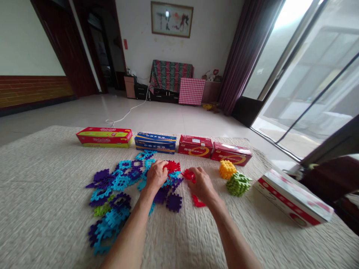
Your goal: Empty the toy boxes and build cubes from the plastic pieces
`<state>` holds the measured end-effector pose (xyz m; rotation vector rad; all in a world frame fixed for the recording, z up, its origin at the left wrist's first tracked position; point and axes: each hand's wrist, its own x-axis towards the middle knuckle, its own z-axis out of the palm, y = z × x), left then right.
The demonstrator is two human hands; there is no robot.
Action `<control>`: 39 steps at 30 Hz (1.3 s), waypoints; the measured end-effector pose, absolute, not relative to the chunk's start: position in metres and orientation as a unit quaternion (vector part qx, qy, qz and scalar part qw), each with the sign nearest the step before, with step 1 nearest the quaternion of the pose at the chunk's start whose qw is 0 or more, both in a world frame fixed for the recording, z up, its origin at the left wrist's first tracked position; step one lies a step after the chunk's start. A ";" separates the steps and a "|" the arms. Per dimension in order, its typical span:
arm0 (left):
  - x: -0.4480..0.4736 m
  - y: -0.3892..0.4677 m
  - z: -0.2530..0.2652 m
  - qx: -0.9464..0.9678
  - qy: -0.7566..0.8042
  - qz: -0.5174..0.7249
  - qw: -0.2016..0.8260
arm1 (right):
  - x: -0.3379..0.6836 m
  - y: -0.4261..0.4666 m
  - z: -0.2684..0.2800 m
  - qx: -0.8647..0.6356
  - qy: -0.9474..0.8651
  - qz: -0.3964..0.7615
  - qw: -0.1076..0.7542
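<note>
My left hand [157, 175] reaches over the right side of a loose pile of interlocking plastic tiles. Its fingers are closed on a red interlocking tile [174, 166] that lies above some light blue tiles [120, 183]. To its right, my right hand [201, 183] grips another red tile [188, 174] between thumb and fingers. Partly under that wrist lies one more red tile [198, 202] on the beige quilted cover. A purple tile [174, 202] rests flat between my forearms. Several purple, blue and green tiles spread out on the left.
Behind the tiles stand a red-and-green box [104, 137], a blue box [155, 143] and two red boxes [195, 146]. Stacked yellow tiles [227, 169] and green tiles [238, 184] sit on the right, beside a white-and-red box [294, 198]. The quilted cover [50, 179] lies beneath everything.
</note>
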<state>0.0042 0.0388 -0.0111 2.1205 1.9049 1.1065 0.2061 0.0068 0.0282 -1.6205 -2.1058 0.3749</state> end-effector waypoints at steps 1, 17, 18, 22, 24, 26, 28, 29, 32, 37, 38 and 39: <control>0.003 0.038 -0.011 0.694 0.625 0.355 0.036 | 0.214 0.010 0.029 -0.603 -0.755 0.128 0.223; 0.001 0.038 -0.023 0.659 0.695 0.288 -0.014 | 0.167 0.054 0.021 -0.524 -0.800 0.150 0.251; 0.002 0.037 -0.024 0.662 0.693 0.286 -0.019 | 0.160 0.062 0.018 -0.533 -0.801 0.145 0.232; 0.003 0.033 -0.023 0.666 0.691 0.279 -0.023 | 0.145 0.088 0.006 -0.565 -0.797 0.119 0.177; 0.003 0.032 -0.022 0.665 0.692 0.280 -0.021 | 0.142 0.094 0.002 -0.569 -0.796 0.115 0.169; 0.003 0.032 -0.021 0.666 0.690 0.283 -0.018 | 0.141 0.097 0.000 -0.577 -0.788 0.121 0.178; 0.003 0.031 -0.020 0.667 0.687 0.287 -0.014 | 0.139 0.099 0.000 -0.588 -0.771 0.136 0.203; 0.004 0.031 -0.020 0.667 0.686 0.289 -0.013 | 0.138 0.100 0.001 -0.589 -0.762 0.152 0.221; 0.004 0.030 -0.019 0.664 0.688 0.293 -0.014 | 0.136 0.104 0.004 -0.571 -0.743 0.218 0.273; 0.004 0.031 -0.020 0.663 0.686 0.298 -0.012 | 0.145 0.106 0.017 -0.542 -0.707 0.308 0.335; 0.003 0.031 -0.021 0.664 0.685 0.300 -0.010 | 0.148 0.105 0.019 -0.532 -0.685 0.340 0.364; 0.003 0.032 -0.021 0.665 0.683 0.301 -0.008 | 0.152 0.104 0.022 -0.520 -0.658 0.375 0.396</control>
